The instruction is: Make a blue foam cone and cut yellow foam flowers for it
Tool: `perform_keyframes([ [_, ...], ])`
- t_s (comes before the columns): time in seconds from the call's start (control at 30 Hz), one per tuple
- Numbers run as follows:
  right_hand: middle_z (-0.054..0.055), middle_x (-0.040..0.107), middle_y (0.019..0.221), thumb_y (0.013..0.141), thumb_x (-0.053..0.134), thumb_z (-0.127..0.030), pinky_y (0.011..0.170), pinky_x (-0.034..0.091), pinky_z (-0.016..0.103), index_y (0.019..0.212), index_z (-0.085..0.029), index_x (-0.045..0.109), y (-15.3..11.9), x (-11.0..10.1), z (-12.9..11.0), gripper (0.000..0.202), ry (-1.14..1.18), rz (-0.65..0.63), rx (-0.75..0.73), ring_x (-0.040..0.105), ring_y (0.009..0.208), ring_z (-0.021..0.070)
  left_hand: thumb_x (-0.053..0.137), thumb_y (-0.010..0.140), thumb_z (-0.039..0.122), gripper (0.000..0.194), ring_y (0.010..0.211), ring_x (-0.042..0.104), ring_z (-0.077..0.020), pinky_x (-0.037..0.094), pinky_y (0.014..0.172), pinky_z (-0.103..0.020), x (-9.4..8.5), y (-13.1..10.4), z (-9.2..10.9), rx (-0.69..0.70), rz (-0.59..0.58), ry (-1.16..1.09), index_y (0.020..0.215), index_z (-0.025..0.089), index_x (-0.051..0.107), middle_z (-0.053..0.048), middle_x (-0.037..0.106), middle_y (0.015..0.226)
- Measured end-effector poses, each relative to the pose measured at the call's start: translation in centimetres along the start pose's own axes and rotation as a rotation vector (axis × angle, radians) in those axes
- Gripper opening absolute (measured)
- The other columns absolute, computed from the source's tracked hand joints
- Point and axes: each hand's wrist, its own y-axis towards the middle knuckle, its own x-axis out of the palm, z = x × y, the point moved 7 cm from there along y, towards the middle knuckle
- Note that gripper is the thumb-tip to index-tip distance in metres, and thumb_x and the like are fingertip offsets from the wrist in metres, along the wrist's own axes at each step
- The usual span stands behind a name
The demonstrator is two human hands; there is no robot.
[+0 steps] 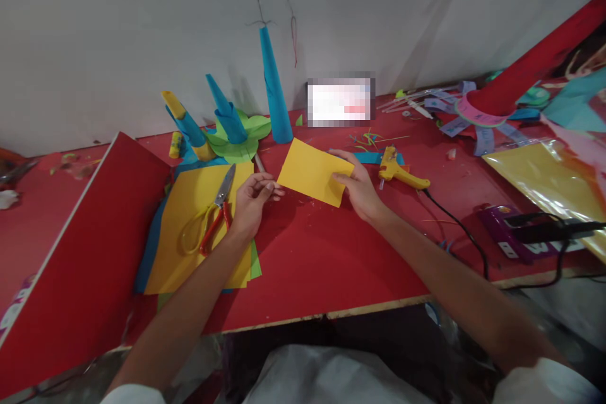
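Note:
A yellow rectangular sheet of paper (312, 172) is held tilted above the red table by my right hand (360, 188), its thumb on top at the right edge and the fingers behind. At the sheet's left corner is my left hand (253, 201), fingers curled with the thumb near the fingertips; whether it pinches the corner is too small to tell. Under and beside my left wrist lie scissors (219, 211) with one yellow and one red handle, on a stack of yellow sheets (175, 221) with blue and green ones beneath.
Blue paper cones (275, 91) stand along the wall, one on a green paper flower (237, 145). A yellow glue gun (402, 172) with a black cord lies right. A red board (80, 259) leans at left; a purple box (509, 240) sits right. A blurred bright rectangle (338, 101) is behind.

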Motion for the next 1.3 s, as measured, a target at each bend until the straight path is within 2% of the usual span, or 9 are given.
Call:
perform_keyframes([
  [0.3, 0.008, 0.064, 0.15, 0.084, 0.062, -0.035, 0.108, 0.056, 0.053, 0.148, -0.033, 0.058, -0.07, 0.07, -0.06, 0.063, 0.006, -0.005, 0.013, 0.065, 0.127, 0.0324, 0.095, 0.071, 0.038, 0.044, 0.076, 0.072, -0.012, 0.058, 0.06, -0.019, 0.0, 0.03, -0.06, -0.008, 0.038, -0.001, 0.103, 0.021, 0.069, 0.001, 0.069, 0.088],
  [0.47, 0.008, 0.063, 0.151, 0.081, 0.065, -0.031, 0.109, 0.055, 0.053, 0.145, -0.032, 0.06, -0.02, -0.11, 0.22, 0.064, 0.054, 0.013, 0.022, 0.066, 0.124, 0.032, 0.095, 0.071, 0.037, 0.043, 0.072, 0.066, -0.0094, 0.056, 0.057, -0.017, 0.08, 0.04, 0.02, -0.012, 0.041, -0.016, 0.102, 0.021, 0.07, 0.002, 0.066, 0.088],
  [0.77, 0.006, 0.066, 0.146, 0.082, 0.066, -0.03, 0.112, 0.052, 0.055, 0.143, -0.034, 0.061, -0.02, -0.06, 0.31, 0.062, 0.079, 0.008, 0.009, 0.064, 0.128, 0.0331, 0.096, 0.075, 0.04, 0.043, 0.07, 0.07, -0.0115, 0.055, 0.057, -0.019, 0.18, -0.13, -0.01, -0.012, -0.01, -0.038, 0.102, 0.02, 0.07, 0.002, 0.069, 0.079],
  [0.97, 0.006, 0.067, 0.144, 0.08, 0.067, -0.03, 0.111, 0.053, 0.055, 0.142, -0.034, 0.061, 0.03, -0.18, 0.61, 0.062, 0.093, 0.015, 0.017, 0.065, 0.126, 0.0329, 0.097, 0.074, 0.04, 0.043, 0.069, 0.071, -0.0122, 0.056, 0.058, -0.02, 0.11, -0.09, -0.1, -0.011, -0.018, -0.029, 0.101, 0.02, 0.069, 0.001, 0.072, 0.08],
  [1.13, 0.007, 0.069, 0.139, 0.082, 0.066, -0.029, 0.11, 0.054, 0.055, 0.143, -0.033, 0.061, 0.04, -0.19, 0.73, 0.062, 0.075, 0.01, 0.009, 0.065, 0.125, 0.0328, 0.095, 0.076, 0.041, 0.041, 0.067, 0.07, -0.0119, 0.056, 0.059, -0.02, 0.15, -0.14, -0.2, -0.022, -0.028, -0.032, 0.101, 0.019, 0.07, 0.002, 0.069, 0.077],
  [1.3, 0.007, 0.07, 0.138, 0.083, 0.064, -0.028, 0.109, 0.055, 0.055, 0.144, -0.033, 0.061, 0.03, -0.15, 0.75, 0.061, 0.063, -0.002, 0.0, 0.065, 0.127, 0.033, 0.095, 0.075, 0.041, 0.042, 0.069, 0.071, -0.012, 0.056, 0.056, -0.02, 0.12, -0.06, -0.31, -0.051, -0.015, -0.056, 0.101, 0.019, 0.071, 0.001, 0.07, 0.083],
])
